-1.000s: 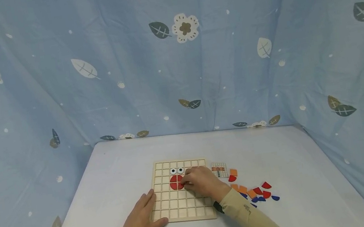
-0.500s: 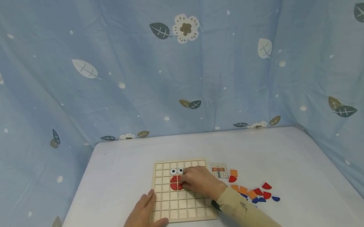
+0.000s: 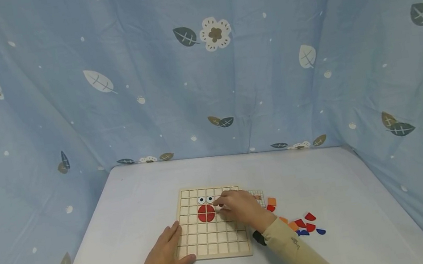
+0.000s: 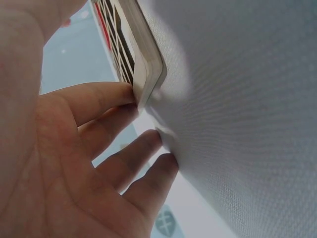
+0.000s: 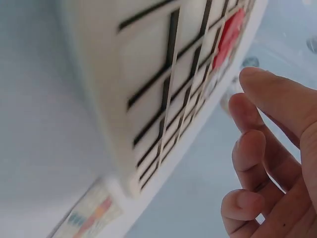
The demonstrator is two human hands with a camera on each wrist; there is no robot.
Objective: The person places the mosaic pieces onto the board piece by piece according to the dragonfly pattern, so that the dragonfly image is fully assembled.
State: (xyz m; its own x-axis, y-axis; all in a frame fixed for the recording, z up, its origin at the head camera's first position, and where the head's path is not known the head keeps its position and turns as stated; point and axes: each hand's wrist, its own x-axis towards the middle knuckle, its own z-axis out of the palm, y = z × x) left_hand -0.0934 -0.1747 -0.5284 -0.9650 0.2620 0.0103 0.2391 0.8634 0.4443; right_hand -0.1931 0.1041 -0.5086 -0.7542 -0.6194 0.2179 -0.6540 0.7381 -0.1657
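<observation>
A wooden grid board [image 3: 211, 236] lies on the white table, with a red disc [image 3: 202, 210] of several quarter pieces on it. Two round eye pieces [image 3: 201, 200] sit just above the disc. My left hand [image 3: 164, 258] rests against the board's left side and near corner; in the left wrist view, fingertips [image 4: 130, 91] touch its edge. Over the board's right part hovers my right hand [image 3: 242, 209], its fingers loosely bent. Nothing shows between them in the right wrist view, where the hand [image 5: 270, 158] is apart from the board.
A small pattern card [image 3: 259, 198], partly hidden by my right hand, lies beside the board. To the right are scattered orange squares [image 3: 271, 201], red quarter pieces [image 3: 309, 216] and blue pieces [image 3: 320, 231]. A blue patterned curtain [image 3: 204, 83] surrounds the table.
The right hand has let go of the red quarter piece and drawn back rightward, uncovering the full red disc and covering part of the card. My left hand has stayed in place.
</observation>
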